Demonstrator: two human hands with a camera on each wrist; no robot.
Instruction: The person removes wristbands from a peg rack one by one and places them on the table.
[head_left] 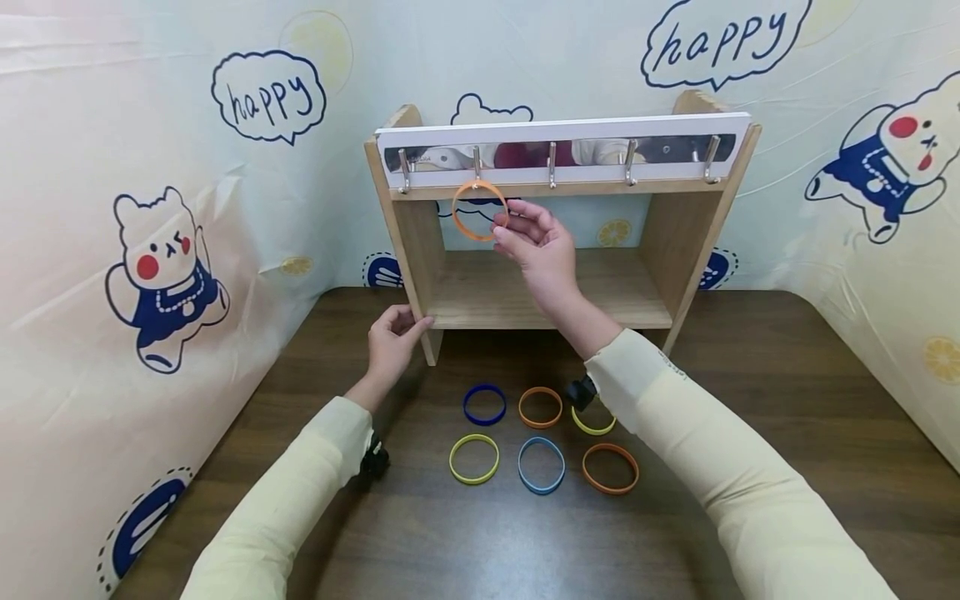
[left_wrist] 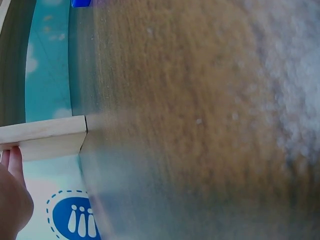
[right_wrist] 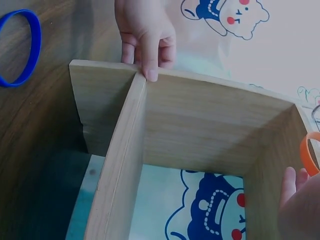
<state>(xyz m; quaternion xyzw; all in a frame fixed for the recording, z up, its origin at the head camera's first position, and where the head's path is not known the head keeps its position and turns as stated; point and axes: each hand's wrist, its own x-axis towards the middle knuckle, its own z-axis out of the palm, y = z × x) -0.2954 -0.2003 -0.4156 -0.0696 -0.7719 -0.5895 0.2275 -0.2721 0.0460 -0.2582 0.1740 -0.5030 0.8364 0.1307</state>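
Note:
My right hand [head_left: 547,258] pinches an orange silicone band [head_left: 474,237] between thumb and fingers. The band stands upright just below the second hook [head_left: 476,162] from the left, its top overlapping the hook's tip in the head view. My left hand [head_left: 392,346] grips the left side panel of a wooden shelf [head_left: 555,312] low down, thumb on the front edge and fingers at the outer face. In the right wrist view that thumb presses where the shelf board [right_wrist: 117,145] meets the side panel. The orange band [right_wrist: 306,155] shows at the right edge there.
On the dark table lie a blue band [head_left: 484,424], an orange one [head_left: 540,389], a light blue one [head_left: 542,492], a dark orange one [head_left: 611,492] and two yellow ones, one [head_left: 592,432] partly behind the right sleeve. Several metal hooks line the shelf's white-framed rail [head_left: 562,127].

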